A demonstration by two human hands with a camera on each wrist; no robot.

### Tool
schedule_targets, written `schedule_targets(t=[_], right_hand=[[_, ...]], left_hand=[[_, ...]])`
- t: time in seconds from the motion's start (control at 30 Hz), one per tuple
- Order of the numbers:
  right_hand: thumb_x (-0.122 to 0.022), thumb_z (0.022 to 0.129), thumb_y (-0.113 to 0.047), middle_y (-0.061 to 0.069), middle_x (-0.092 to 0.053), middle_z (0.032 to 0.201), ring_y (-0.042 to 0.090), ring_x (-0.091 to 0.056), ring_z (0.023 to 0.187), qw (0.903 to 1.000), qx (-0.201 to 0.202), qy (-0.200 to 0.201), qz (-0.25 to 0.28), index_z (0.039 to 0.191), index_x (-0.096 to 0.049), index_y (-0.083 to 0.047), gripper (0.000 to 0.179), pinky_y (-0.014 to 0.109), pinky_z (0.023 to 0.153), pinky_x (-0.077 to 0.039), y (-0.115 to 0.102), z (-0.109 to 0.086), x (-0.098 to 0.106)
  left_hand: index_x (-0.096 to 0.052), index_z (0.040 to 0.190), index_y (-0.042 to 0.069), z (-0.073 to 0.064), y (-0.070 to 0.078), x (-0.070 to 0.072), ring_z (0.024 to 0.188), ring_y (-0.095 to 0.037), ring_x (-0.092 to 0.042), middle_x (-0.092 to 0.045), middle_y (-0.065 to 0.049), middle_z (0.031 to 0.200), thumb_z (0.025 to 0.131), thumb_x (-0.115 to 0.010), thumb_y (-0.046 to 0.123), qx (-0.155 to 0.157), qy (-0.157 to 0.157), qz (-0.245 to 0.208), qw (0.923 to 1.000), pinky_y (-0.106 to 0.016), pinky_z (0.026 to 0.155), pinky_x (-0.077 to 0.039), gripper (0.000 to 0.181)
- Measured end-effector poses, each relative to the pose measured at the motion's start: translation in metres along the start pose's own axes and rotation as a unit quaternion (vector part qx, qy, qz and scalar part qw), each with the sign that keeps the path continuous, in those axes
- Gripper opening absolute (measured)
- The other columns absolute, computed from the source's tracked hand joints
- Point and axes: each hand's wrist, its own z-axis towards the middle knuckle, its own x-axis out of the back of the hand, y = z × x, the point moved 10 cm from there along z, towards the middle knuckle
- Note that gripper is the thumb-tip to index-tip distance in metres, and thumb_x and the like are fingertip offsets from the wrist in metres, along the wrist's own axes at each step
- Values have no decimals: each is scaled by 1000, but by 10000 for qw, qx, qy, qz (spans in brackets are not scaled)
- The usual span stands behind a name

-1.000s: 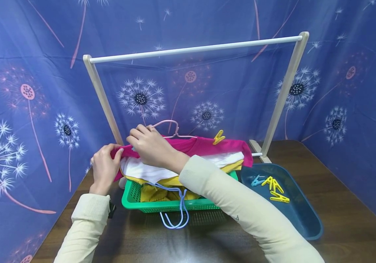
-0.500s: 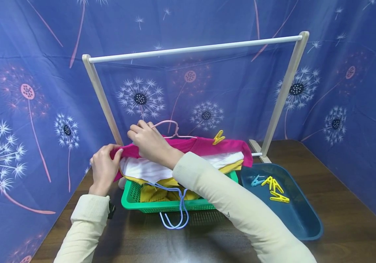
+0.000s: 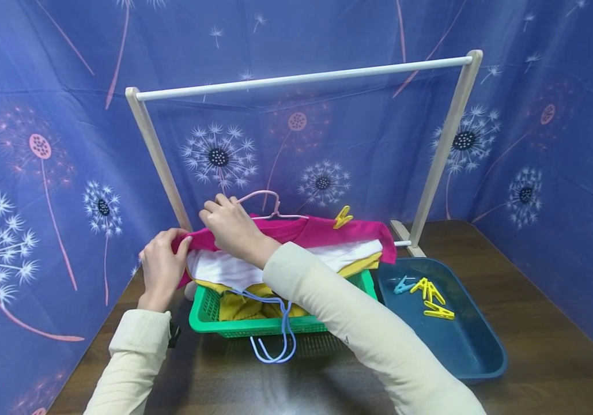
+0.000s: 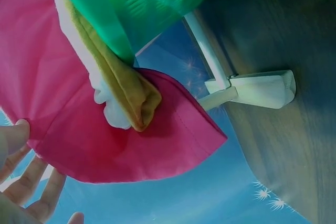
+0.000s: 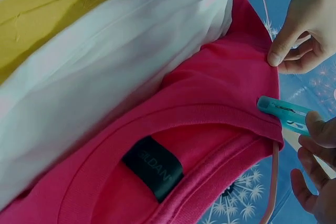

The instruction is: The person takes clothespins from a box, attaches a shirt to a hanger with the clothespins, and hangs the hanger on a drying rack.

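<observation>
A pink shirt point(image 3: 322, 230) lies over the clothes in the green basket point(image 3: 205, 314), with a pink hanger point(image 3: 278, 206) sticking up from its neckline. My left hand point(image 3: 161, 262) pinches the shirt's upper edge toward its left sleeve, thumb in front, as the left wrist view shows. In the right wrist view a light blue clothespin point(image 5: 286, 113) sits at the shirt's shoulder edge beside the collar, its far end between the thumb and fingers of my right hand point(image 5: 320, 156). From the head view, my right hand point(image 3: 231, 227) hides that clothespin. A yellow clothespin point(image 3: 343, 217) grips the shirt's right shoulder.
White and yellow garments point(image 3: 359, 264) stick out under the pink shirt. Blue hangers point(image 3: 286, 328) hang over the basket's front rim. A dark blue tray point(image 3: 475, 340) at right holds several clothespins point(image 3: 438, 310). Behind stands a wooden rack with a white rail point(image 3: 301, 78).
My right hand and forearm have shifted slightly to the left. My left hand keeps its pinch on the shirt; the camera view has moved a little.
</observation>
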Motion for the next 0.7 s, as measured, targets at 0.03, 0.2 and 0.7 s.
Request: schedule_targets(t=[0.03,0.2,0.7], right_hand=[[-67,73,-14,-4,-59,93,16,-50,90,10000,5,-28,-22,93,-65,-15,20,26,71,-39,0,0,-1],[-67,74,-16,-2,-57,94,16,-50,91,10000,3,-43,-35,95,-64,-15,21,27,71,-40,0,-2,-4],[-56,87,-23,2,-52,125,17,-49,110,9998,190,-54,-30,129,-47,-12,45,30,83,-44,-5,-15,-2]], left_hand=[[-67,93,5,0,0,0,87,-39,-61,-67,-17,93,83,-65,14,4,-9,-2,10000,-55,75,-38,13],[-66,94,5,-1,0,0,88,-40,-61,-67,-17,95,83,-65,14,45,-41,7,10000,-55,75,-37,14],[-67,95,5,1,0,-2,90,-40,-60,-67,-18,95,84,-65,14,75,-72,-10,9999,-57,77,-36,14]])
